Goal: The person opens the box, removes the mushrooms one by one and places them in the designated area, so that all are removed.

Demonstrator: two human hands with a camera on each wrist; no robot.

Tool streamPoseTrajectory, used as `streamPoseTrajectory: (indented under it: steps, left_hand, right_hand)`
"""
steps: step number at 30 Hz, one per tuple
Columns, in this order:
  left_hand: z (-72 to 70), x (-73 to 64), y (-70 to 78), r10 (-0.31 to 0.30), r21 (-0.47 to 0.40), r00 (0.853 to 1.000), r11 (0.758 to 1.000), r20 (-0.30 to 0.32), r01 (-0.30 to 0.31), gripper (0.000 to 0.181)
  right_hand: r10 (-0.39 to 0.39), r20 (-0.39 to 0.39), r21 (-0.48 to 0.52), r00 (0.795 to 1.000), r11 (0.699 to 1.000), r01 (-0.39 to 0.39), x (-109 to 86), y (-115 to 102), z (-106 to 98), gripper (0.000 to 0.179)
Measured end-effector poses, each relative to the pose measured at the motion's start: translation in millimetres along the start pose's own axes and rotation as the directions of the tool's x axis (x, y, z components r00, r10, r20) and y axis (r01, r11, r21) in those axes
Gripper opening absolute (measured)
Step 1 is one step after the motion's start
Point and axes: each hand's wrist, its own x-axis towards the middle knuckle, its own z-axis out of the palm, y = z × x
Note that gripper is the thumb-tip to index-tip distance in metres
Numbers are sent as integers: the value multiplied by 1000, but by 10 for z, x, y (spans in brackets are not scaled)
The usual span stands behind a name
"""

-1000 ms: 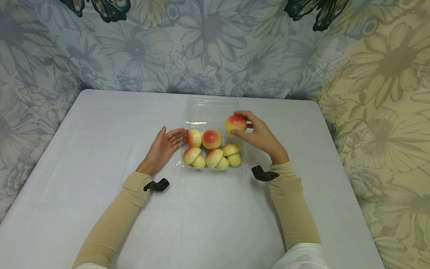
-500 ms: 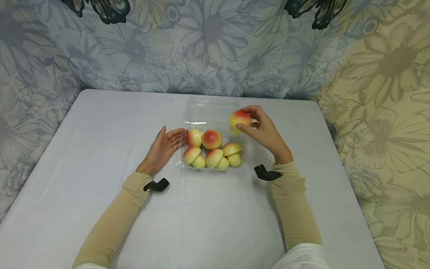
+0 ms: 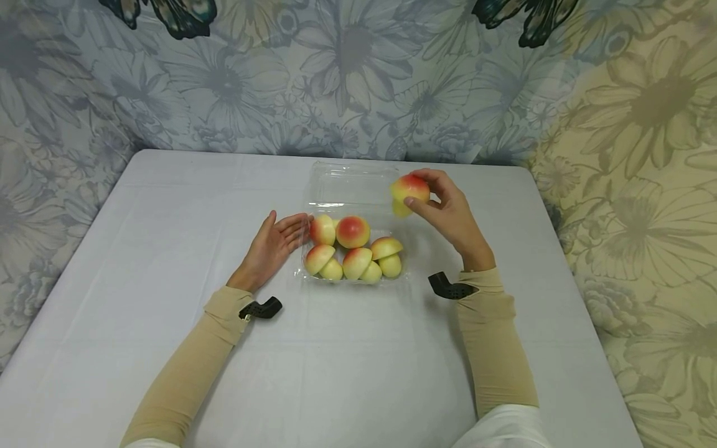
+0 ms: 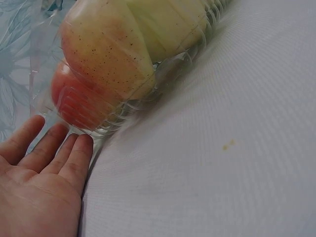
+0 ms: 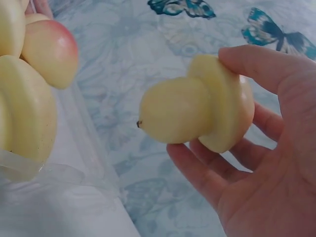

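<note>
My right hand (image 3: 455, 214) pinches an artificial mushroom (image 3: 411, 188) by its red-and-yellow cap, raised over the back right of a clear plastic clamshell box (image 3: 386, 219). In the right wrist view, the pale yellow stem (image 5: 173, 109) points left, a dark speck on its tip. Thumb and fingers curl around the cap (image 5: 232, 111). Several similar mushrooms (image 3: 356, 262) lie in the box, tilted, in two rows. At the box's left side my left hand (image 3: 273, 244) is held with straight fingers. In the left wrist view its fingertips (image 4: 85, 142) are at the ribbed plastic wall.
The box's clear lid (image 3: 354, 184) is folded back, toward the far edge of the white-covered table (image 3: 358, 367). Behind stands a flower-patterned wall (image 3: 353, 81). A black wrist camera (image 3: 448, 287) juts from the right sleeve, another (image 3: 263, 308) from the left.
My right hand has carried the mushroom rightward and slightly back, away from the box's middle. The left hand and the box with the other mushrooms have stayed put.
</note>
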Motion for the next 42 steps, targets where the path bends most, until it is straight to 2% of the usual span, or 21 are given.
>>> streamPoseTrajectory:
  steps: [12,34,42]
  left_hand:
    - [8,1,-10,-6,-3,1000,1000,-9,6,78]
    - [-5,10,-11,-4,-7,1000,1000,5,4,76]
    - [4,3,1,-15,-6,1000,1000,-6,15,79]
  right_hand:
    - [-17,-64,-3,998,1000,17,-13,5,-74,46]
    - [67,-118,-20,991,997,-70,-14,1,-173,47]
    - [88,-167,22,982,996,-85,8,68,-190,49]
